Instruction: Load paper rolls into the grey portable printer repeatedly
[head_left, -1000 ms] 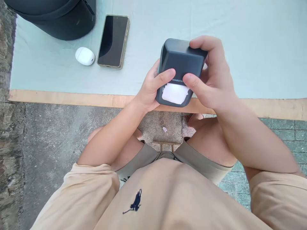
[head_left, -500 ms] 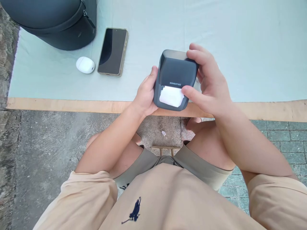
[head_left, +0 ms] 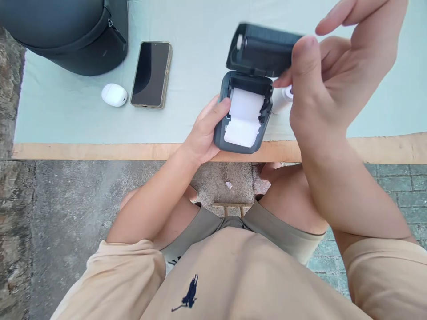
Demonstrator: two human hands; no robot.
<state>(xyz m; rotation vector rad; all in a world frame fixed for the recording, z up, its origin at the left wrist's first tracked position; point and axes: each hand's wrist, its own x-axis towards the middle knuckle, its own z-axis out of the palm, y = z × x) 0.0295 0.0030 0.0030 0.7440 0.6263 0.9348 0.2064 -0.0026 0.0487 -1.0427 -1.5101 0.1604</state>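
In my left hand [head_left: 205, 129] is a dark label printer [head_left: 218, 138], held by its left side just above the table's front edge, with my thumb on its rim. The printer's lid [head_left: 263, 49] stands raised at the far end. My right hand [head_left: 336, 71] has the lid's right edge between thumb and fingers, the other fingers lifted away. White label paper [head_left: 245, 118] lies inside the printer and over its front, its edges ragged. Partly hidden behind the printer and my right hand is a white roll [head_left: 282, 100].
A phone [head_left: 151, 74] and a white earbud case [head_left: 114, 94] lie left on the pale cloth [head_left: 200, 26]. Beyond them stands a black zippered bag [head_left: 100, 49]. The table has a wooden front edge [head_left: 100, 151]. A paper scrap [head_left: 228, 185] is on the ground.
The printer's lid has swung up and back with my right hand, which moved up and away. The paper inside now shows. My left hand keeps its hold on the printer.
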